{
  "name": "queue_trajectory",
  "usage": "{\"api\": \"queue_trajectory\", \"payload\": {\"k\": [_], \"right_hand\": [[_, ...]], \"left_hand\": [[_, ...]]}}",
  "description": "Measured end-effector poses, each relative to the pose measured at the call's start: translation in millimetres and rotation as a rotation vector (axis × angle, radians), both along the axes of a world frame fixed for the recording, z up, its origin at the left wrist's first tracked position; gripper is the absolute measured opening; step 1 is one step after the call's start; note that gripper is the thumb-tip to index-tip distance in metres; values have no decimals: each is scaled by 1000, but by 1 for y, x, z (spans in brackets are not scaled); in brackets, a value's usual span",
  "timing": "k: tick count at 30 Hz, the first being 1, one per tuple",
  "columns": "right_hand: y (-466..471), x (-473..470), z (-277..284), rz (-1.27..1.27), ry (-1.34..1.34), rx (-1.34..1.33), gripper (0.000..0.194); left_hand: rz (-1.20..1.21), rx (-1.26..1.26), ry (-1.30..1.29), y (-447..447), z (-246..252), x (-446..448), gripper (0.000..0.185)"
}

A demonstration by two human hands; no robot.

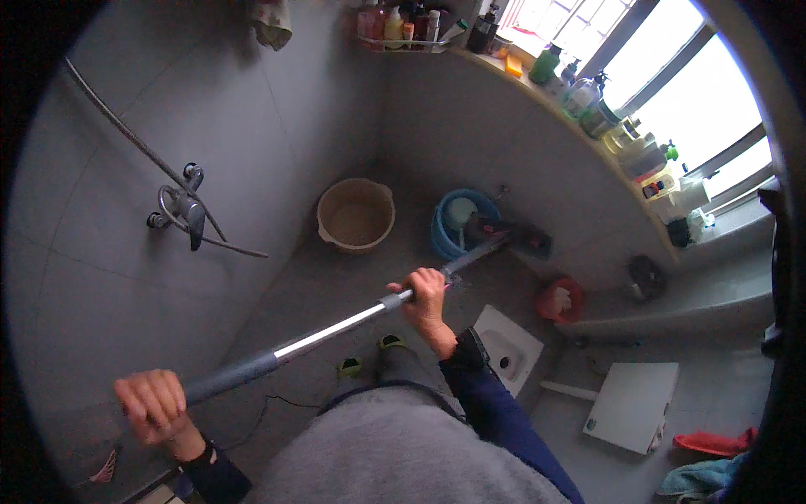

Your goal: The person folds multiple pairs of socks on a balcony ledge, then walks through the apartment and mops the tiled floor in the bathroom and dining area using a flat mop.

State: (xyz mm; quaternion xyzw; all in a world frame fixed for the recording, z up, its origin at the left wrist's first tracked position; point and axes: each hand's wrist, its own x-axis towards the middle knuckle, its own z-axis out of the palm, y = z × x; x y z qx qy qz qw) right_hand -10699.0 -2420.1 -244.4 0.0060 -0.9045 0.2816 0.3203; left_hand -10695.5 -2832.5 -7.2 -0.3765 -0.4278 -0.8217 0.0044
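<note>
A flat mop's pole (330, 331), grey with a bright metal section, slants across the view. My left hand (151, 406) grips its thick grey end at the lower left. Farther along, my right hand (426, 303) is wrapped around the pole near a grey collar. The dark mop head (532, 240) is at the far end, beside the wall. It overlaps the right side of a blue bucket (439, 242) in view, and I cannot tell whether they touch. A pale ladle or scoop (460, 213) rests in the bucket.
A beige basin (356, 214) stands left of the bucket. To the right are a squat toilet (509, 349), a red bin (559, 301) and a white cistern (633, 406). Several bottles (582, 94) line the windowsill. A shower mixer (189, 208) with a hose projects from the left wall.
</note>
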Motion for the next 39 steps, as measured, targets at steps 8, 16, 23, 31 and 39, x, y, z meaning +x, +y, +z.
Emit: {"api": "queue_trajectory", "payload": {"k": [8, 16, 23, 31, 39], "right_hand": [[-9, 2, -61, 459, -562, 187, 15], [-52, 8, -62, 716, -757, 71, 19], [-71, 20, -2, 758, -702, -9, 17], [-60, -1, 49, 732, -523, 15, 17], [-61, -40, 11, 708, -594, 53, 19]], "left_hand": [[529, 133, -446, -25, -80, 31, 17], [987, 149, -640, -70, -80, 49, 21], [896, 21, -322, -103, -22, 65, 27], [840, -66, -238, -126, -6, 64, 40], [770, 113, -274, -75, -6, 59, 15]]}}
